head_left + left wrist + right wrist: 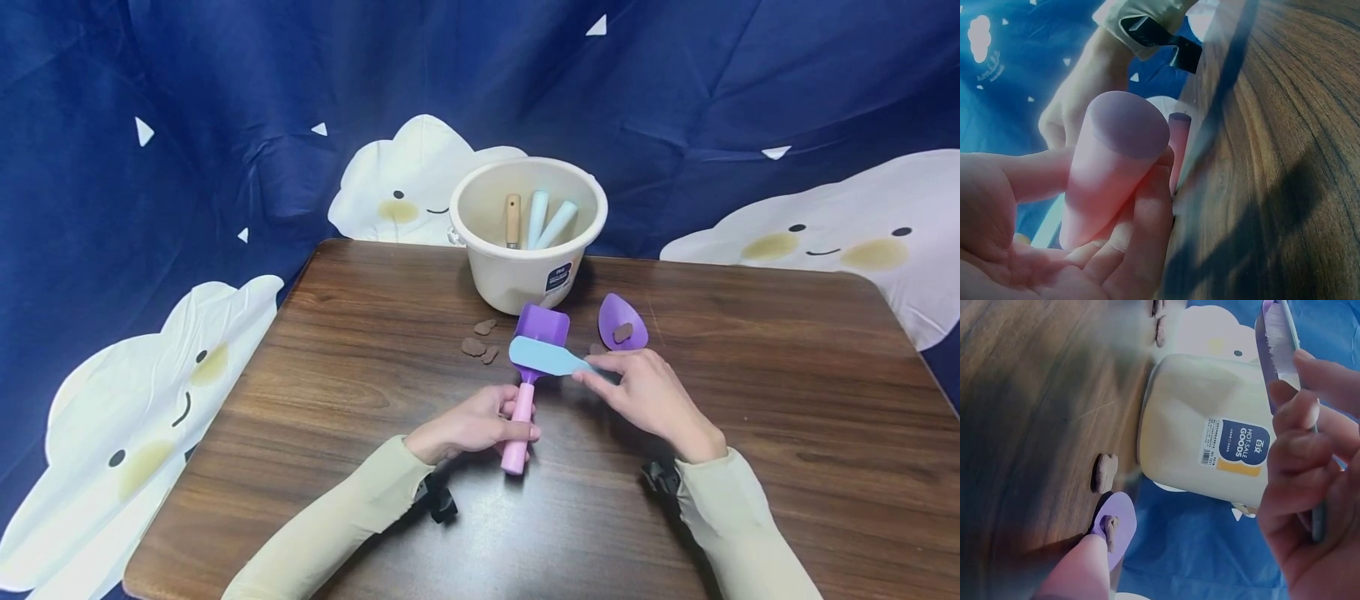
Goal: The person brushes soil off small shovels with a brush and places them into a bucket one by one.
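My left hand [476, 423] grips the pink handle [517, 429] of a small purple shovel [542, 321]; its end fills the middle of the left wrist view. My right hand [654, 393] holds a light blue brush [547, 357] by its thin handle, mostly hidden in the hand. The brush lies crosswise over the shovel's blade. White bristles [1282, 347] face the purple blade in the right wrist view; whether they touch it I cannot tell. Beyond the right hand lies a purple trowel [613, 312] with a brown clump [623, 332] on it and a pink handle [1079, 569].
A cream bucket [510, 279] stands at the table's back edge, holding a wooden handle [513, 218] and two light blue handles [537, 215]. Several brown clumps [473, 347] lie left of the shovel; another clump [1105, 473] is beside the trowel. A blue curtain [225, 67] hangs behind.
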Available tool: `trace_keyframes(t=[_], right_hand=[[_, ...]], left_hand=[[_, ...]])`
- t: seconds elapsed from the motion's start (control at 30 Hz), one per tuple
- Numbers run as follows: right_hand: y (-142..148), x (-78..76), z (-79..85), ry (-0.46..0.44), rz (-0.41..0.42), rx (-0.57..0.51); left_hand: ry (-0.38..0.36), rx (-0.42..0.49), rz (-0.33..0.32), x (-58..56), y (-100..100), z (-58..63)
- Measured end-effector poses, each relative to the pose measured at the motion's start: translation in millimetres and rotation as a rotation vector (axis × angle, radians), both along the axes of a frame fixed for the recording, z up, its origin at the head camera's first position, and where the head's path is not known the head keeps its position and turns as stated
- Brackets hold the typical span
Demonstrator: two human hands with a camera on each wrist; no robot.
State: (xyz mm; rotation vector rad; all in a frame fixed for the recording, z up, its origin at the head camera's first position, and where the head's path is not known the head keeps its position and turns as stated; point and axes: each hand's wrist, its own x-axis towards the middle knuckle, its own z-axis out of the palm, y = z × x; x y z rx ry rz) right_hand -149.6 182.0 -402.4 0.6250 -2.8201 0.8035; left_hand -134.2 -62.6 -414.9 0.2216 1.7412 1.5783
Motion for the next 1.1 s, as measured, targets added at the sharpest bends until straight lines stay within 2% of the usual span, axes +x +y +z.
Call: trace_keyframes(t=[0.53, 0.73, 0.87, 1.1], right_hand=[[1, -4.8, -2.0, 0.124, -0.064, 0.063], [2, -7.7, -3.5, 0.219, -0.105, 0.039], [2, -9.0, -4.6, 0.282, -0.163, 0.003], [2, -10.5, -5.7, 0.325, -0.226, -0.032]], left_hand=[[0.034, -0.013, -0.016, 1.1, -3, -1.1], [0.047, -0.017, -0.025, 1.6, -4, 0.8], [0.037, -0.009, -0.029, 2.4, -4, 1.9], [0.043, -0.017, -0.033, 2.6, -4, 3.3]])
